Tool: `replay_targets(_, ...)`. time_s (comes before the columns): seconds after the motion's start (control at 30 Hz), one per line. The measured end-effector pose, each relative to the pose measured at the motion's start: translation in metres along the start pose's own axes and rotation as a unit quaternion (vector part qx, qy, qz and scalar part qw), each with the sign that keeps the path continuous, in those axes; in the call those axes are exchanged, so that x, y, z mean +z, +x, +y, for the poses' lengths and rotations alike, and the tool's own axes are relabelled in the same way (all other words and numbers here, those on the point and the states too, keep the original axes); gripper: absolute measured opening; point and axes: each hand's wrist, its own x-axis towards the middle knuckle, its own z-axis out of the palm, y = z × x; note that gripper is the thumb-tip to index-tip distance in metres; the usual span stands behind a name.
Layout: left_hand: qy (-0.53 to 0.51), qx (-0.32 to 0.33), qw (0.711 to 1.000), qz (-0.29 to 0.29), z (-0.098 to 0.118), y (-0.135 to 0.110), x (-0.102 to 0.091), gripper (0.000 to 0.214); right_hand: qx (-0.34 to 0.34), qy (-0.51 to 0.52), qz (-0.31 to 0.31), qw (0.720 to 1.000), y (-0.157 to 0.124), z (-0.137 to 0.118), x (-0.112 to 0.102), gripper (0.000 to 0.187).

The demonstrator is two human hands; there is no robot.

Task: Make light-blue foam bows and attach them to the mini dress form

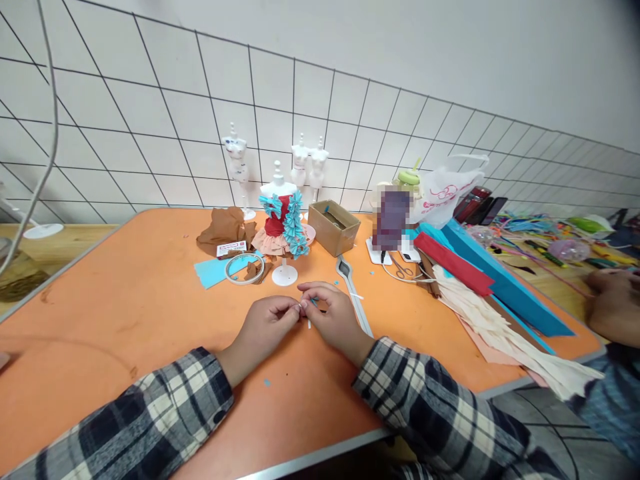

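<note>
My left hand and my right hand meet fingertip to fingertip above the orange table, both closed in a pinch. Between them is something small, mostly hidden by the fingers; a bit of blue shows under my right fingers and a narrow white strip sticks out below. Just beyond stands a small white dress form on a round base, wearing a red bodice, blue ruffles and a peach skirt.
Left of the form lie brown crepe paper, a blue sheet and a tape roll. A cardboard box, tweezers, scissors and folded coloured paper are rightward. Another person's hand is at far right.
</note>
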Motion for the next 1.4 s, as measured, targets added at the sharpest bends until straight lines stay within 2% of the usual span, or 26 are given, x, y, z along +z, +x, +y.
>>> replay_targets(0.2, -0.029, 0.005, 1.000, 0.006, -0.003, 0.000, 0.000, 0.028, 0.094, 0.103, -0.009, 0.990, 0.001, -0.003, 0.001, 0.012)
replay_targets(0.37, -0.068, -0.028, 0.997, 0.021, -0.003, 0.001, -0.002, 0.026, 0.188, 0.251, -0.015, 0.949, 0.003, 0.004, 0.001, 0.017)
replay_targets(0.47, -0.057, -0.033, 0.998, 0.024, -0.005, 0.001, -0.002, 0.026, 0.164, 0.213, -0.007, 0.963, 0.003, 0.004, -0.002, 0.021)
replay_targets(0.57, -0.039, -0.018, 0.999, 0.015, -0.006, 0.001, -0.002, 0.026, 0.072, 0.095, 0.003, 0.993, 0.003, 0.003, -0.004, 0.021)
replay_targets(0.63, -0.016, -0.003, 1.000, 0.008, -0.005, 0.000, -0.002, 0.028, 0.031, 0.020, -0.001, 0.999, 0.002, 0.002, -0.005, 0.016)
replay_targets(0.77, 0.036, 0.014, 0.999, -0.002, 0.000, -0.001, -0.004, 0.031, 0.032, -0.047, -0.015, 0.998, 0.001, 0.000, -0.005, 0.005)
replay_targets(0.9, 0.069, 0.034, 0.997, -0.010, 0.002, 0.000, -0.005, 0.032, 0.026, -0.022, -0.022, 0.999, 0.001, -0.001, -0.005, 0.005)
replay_targets(1.0, 0.053, 0.032, 0.998, -0.011, 0.001, 0.000, -0.005, 0.030, 0.035, 0.021, -0.019, 0.999, 0.001, -0.002, -0.004, 0.008)
replay_targets(1.23, -0.004, -0.004, 1.000, -0.008, -0.002, 0.001, -0.004, 0.027, 0.109, 0.126, -0.008, 0.986, 0.004, 0.004, -0.005, 0.013)
replay_targets(1.4, -0.032, -0.023, 0.999, 0.006, -0.004, 0.002, -0.005, 0.026, 0.182, 0.239, 0.004, 0.954, 0.005, 0.010, -0.005, 0.021)
